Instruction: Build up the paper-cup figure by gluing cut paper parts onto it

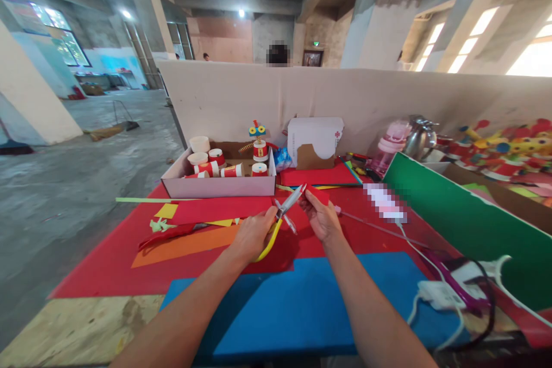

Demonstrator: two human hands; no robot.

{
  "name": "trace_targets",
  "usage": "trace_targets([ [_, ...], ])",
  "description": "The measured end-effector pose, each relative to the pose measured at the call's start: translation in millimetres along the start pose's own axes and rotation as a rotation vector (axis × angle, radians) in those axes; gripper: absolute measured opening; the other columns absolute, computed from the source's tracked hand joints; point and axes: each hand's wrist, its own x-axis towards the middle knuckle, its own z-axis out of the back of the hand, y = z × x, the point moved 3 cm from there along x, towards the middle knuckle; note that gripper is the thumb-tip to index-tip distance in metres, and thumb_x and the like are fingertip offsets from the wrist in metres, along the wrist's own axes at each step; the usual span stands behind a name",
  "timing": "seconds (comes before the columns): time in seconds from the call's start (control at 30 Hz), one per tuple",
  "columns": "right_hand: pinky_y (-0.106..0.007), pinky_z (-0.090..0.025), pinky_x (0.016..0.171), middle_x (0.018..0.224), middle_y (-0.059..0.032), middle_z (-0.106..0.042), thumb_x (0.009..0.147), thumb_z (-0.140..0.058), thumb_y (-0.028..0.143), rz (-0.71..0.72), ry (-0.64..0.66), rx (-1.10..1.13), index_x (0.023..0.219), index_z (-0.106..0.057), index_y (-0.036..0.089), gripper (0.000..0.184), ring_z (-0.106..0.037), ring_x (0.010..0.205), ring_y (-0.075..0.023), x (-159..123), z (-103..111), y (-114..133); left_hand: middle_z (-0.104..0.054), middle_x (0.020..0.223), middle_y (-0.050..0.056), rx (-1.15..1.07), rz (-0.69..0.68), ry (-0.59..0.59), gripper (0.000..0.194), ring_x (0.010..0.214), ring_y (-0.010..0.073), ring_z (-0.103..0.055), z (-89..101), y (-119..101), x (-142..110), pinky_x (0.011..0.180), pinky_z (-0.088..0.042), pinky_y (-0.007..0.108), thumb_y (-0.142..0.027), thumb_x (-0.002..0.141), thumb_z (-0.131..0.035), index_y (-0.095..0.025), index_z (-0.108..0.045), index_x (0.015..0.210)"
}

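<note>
My left hand [254,234] is closed around yellow-handled scissors [271,240]. Their metal blades point up and to the right, slightly parted at the tips. Between the fingers of my right hand [322,217] is a piece of red paper [318,194], its edge close to the scissor tips. Whether the blades touch the paper I cannot tell. Below the hands, a red sheet [276,259] covers the table. To the left lie an orange paper strip [185,246], a red strip [228,209] and small yellow scraps [167,211].
A white box [218,187] holds several paper cups and a cup figure [260,149]. Blue board [284,305] lies in front. On the right are a green-sided box [457,218], a phone on a cable [411,244], a pink bottle [390,146] and a metal jug [420,135]. A pale partition [241,98] stands behind.
</note>
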Motion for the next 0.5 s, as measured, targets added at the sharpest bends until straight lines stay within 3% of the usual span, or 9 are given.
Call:
trace_targets([
  [0.27,-0.018,-0.053,0.054,0.054,0.0004,-0.067,0.04,-0.091,0.029,-0.018,-0.008,0.005,0.056,-0.07,0.014,0.031,-0.058,0.049,-0.0075,0.3,-2.0,4.1,-0.066,0.084,0.008,0.027,0.013,0.016,0.027,0.082,0.0258,-0.067,4.0,-1.1,-1.2,0.067,-0.045,0.03,-0.023,0.089,-0.039,-0.022,-0.039,0.116],
  [0.5,-0.022,-0.054,0.059,0.052,0.0001,-0.066,0.042,-0.09,0.029,0.006,-0.042,-0.05,0.055,-0.069,0.015,0.029,-0.06,0.051,-0.0098,2.3,0.6,4.9,-0.066,0.1,0.011,0.04,-0.028,-0.001,0.024,0.086,0.0251,-0.066,2.1,0.0,0.3,0.066,-0.046,0.029,-0.024,0.092,-0.035,-0.022,-0.038,0.116],
])
